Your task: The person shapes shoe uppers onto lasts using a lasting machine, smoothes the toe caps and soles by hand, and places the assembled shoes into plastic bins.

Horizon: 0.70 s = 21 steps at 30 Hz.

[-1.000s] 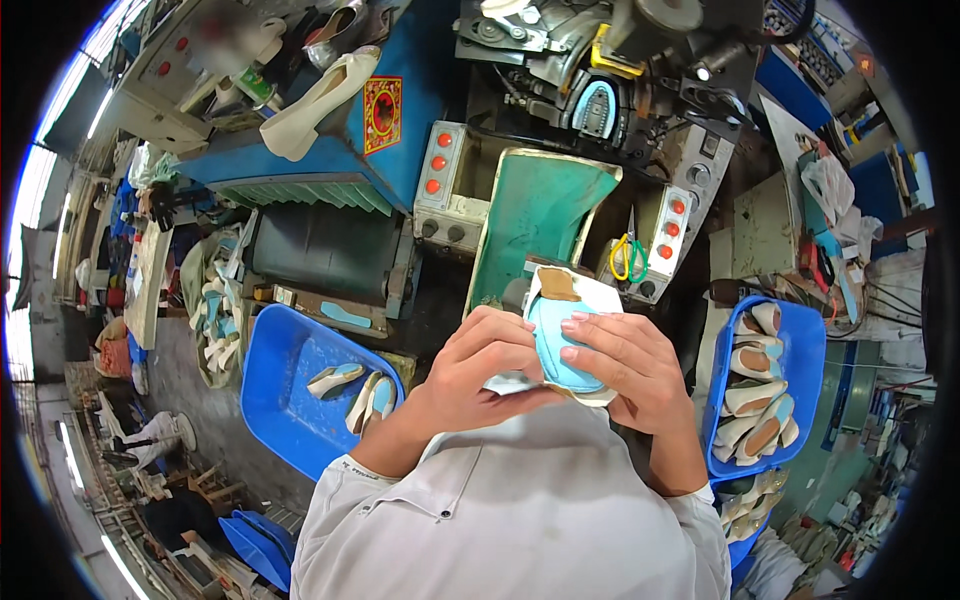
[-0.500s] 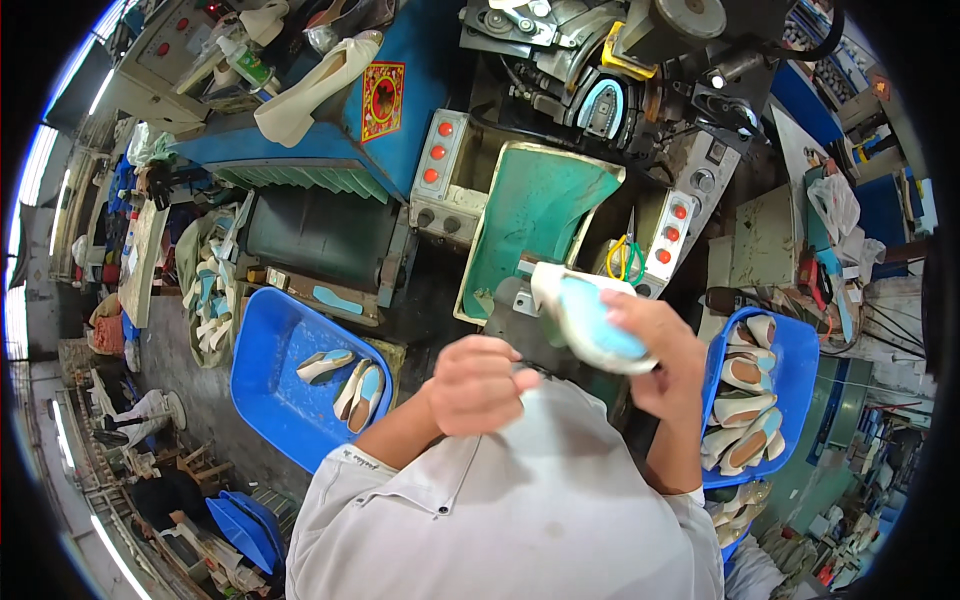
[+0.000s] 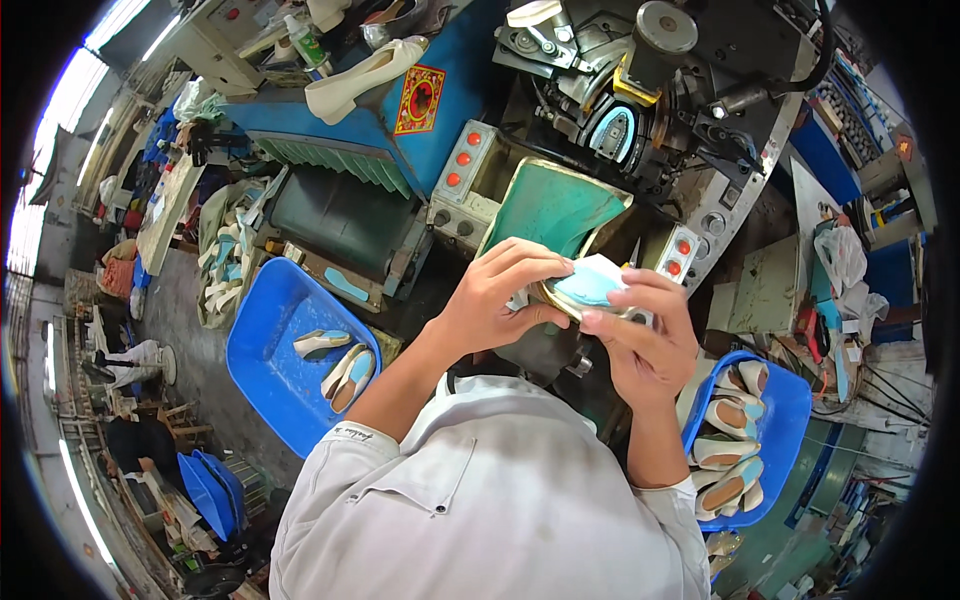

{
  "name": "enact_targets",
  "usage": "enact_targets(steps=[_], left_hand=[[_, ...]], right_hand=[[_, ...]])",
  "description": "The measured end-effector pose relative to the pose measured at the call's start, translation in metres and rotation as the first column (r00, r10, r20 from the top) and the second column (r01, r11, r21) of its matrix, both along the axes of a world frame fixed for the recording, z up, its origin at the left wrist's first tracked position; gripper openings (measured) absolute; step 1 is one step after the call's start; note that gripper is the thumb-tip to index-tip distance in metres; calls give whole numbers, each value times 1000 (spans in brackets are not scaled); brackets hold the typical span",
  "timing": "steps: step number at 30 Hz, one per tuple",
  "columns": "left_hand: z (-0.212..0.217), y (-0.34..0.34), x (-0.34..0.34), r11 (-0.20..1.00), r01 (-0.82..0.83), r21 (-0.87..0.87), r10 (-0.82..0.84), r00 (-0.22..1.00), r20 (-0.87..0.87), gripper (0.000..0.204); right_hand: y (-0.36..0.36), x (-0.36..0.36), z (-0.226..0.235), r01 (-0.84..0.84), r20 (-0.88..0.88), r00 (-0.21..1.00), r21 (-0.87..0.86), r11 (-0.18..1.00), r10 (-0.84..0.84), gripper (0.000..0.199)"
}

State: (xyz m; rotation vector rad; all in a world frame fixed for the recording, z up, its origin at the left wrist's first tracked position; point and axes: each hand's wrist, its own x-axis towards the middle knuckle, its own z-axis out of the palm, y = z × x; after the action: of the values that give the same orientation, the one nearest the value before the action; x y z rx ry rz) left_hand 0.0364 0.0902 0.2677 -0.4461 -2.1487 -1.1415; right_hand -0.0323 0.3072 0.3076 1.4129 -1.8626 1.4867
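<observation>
Between my two hands is a cream shoe (image 3: 587,284) with a light-blue sole surface turned up, in front of my chest. My left hand (image 3: 503,297) pinches its left end between thumb and fingers. At the other end my right hand (image 3: 648,335) grips the edge, fingers bent around it. The palms hide part of the shoe. Just beyond lies a green tray (image 3: 545,215) with a pale rim. Above that, a machine (image 3: 640,110) holds a shoe-shaped piece with a glowing light-blue outline (image 3: 612,134).
A blue tub (image 3: 268,345) on the left holds several cream shoes (image 3: 348,378); another blue tub (image 3: 790,420) on the right has more shoes (image 3: 728,452). A cream shoe (image 3: 366,80) rests on the blue machine (image 3: 350,130). Red buttons sit on a control box (image 3: 462,160).
My left hand has opened from a loose fist and come over to grip the shoe. My right hand has brought the shoe slightly higher, between both hands. The view has tilted.
</observation>
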Motion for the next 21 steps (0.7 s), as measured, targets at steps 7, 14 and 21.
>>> enact_targets(steps=[7,14,21], left_hand=[[2,5,13,996,-48,-74,48,999,7,56],[-4,9,26,998,19,60,-19,1000,3,40],[-27,-13,46,991,134,2,-134,990,-35,43]], right_hand=[[14,20,30,-209,72,975,-57,976,212,31],[24,15,4,-100,-35,994,157,983,107,34],[10,25,-7,-174,375,919,101,979,125,77]])
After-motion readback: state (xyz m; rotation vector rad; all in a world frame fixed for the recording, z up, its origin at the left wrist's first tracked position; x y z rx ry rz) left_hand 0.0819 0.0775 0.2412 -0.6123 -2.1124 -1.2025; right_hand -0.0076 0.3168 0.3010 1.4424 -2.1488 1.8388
